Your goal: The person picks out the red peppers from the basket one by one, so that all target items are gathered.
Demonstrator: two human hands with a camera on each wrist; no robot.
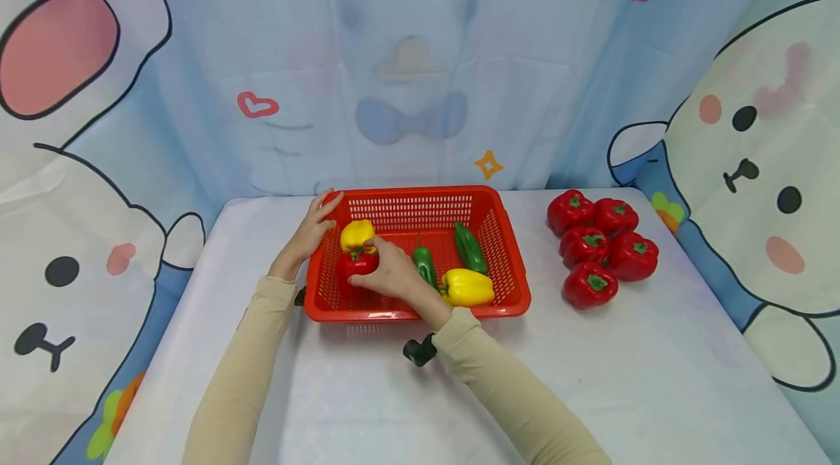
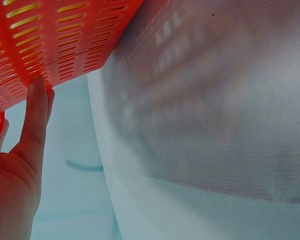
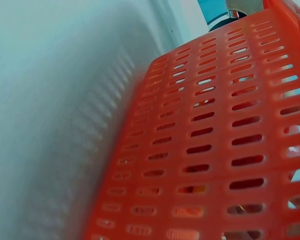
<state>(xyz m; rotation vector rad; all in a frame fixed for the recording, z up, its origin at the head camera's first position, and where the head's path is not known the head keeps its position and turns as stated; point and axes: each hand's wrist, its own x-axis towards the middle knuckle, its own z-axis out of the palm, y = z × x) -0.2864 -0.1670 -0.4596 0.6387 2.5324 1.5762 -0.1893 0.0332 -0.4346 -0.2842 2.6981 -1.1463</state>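
Observation:
My right hand (image 1: 389, 270) holds a red bell pepper (image 1: 354, 266) at the left end of the red plastic basket (image 1: 420, 317), thumb and fingers on either side of it. With my left hand (image 1: 313, 227) I hold the basket's rim at the far left corner. In the left wrist view, one of its fingers (image 2: 34, 110) lies against the outer slotted wall. Just behind the red pepper sits a yellow bell pepper (image 1: 357, 233). Farther right in the basket are a second yellow bell pepper (image 1: 468, 288) and two green chili peppers, one slim (image 1: 424, 265), one thicker (image 1: 469, 247).
Several red bell peppers (image 1: 592, 286) lie grouped on the white-covered table (image 1: 367, 407), right of the basket. A light blue cartoon curtain (image 1: 420, 6) hangs behind the table. The basket's slotted side wall (image 3: 205, 130) fills much of the right wrist view.

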